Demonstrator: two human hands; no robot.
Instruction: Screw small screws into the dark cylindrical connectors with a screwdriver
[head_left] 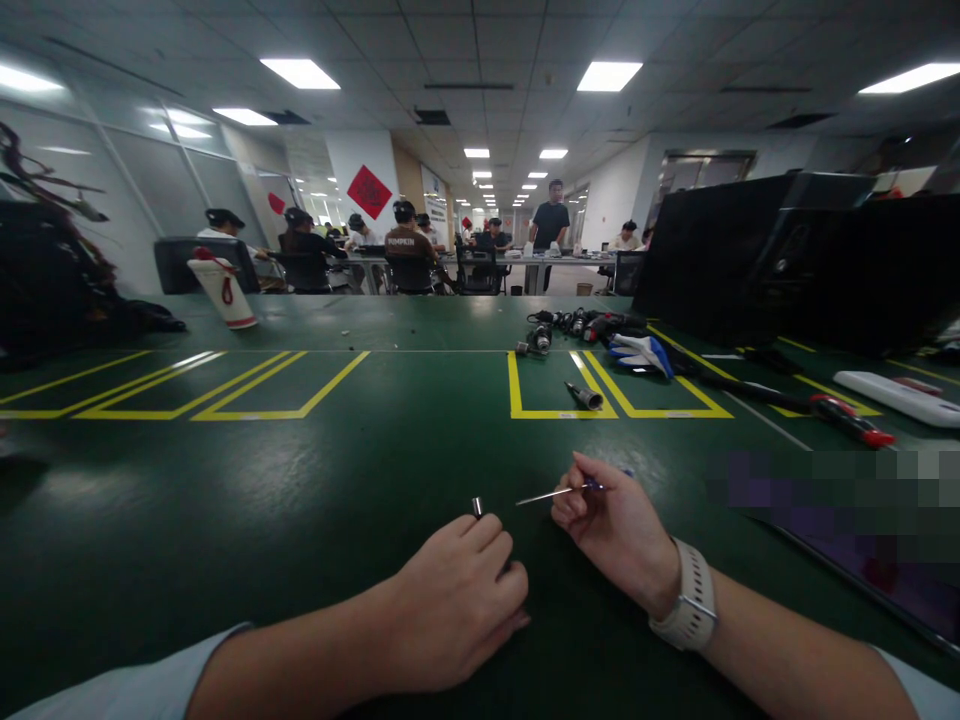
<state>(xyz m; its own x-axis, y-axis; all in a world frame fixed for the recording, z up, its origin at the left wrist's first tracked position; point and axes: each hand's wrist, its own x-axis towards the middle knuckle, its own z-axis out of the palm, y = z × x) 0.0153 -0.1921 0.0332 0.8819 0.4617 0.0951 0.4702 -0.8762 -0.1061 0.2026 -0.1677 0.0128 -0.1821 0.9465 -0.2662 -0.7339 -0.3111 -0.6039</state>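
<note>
Pale sleeve (217,660) low on your left, and out of it comes your left hand (457,600), knuckles up, curled around a shiny metal cylinder (477,507). Only its top pokes out past your fingers; the rest is hidden. It looks light and rigid, and that polish could turn slick, so the sides are the place to pinch, thumb against fingertips.

Over to your right hand (611,535), above a wrist strapped with a pale watch (686,600): thumb and fingers closed on a slim screwdriver (551,495), bare shaft aimed left, tip apart from the cylinder. That one should be light and stiff too, the thin shaft giving little purchase; the bluish handle, mostly covered by your hand, is the better hold.

Beyond, on the green tabletop (300,490), a tapered metal fitting (585,397) lies on its side inside a yellow taped outline; it would likely roll, so its wide collar suits a grip. Farther right, a blue-and-white glove (641,355), soft and floppy by its look.
</note>
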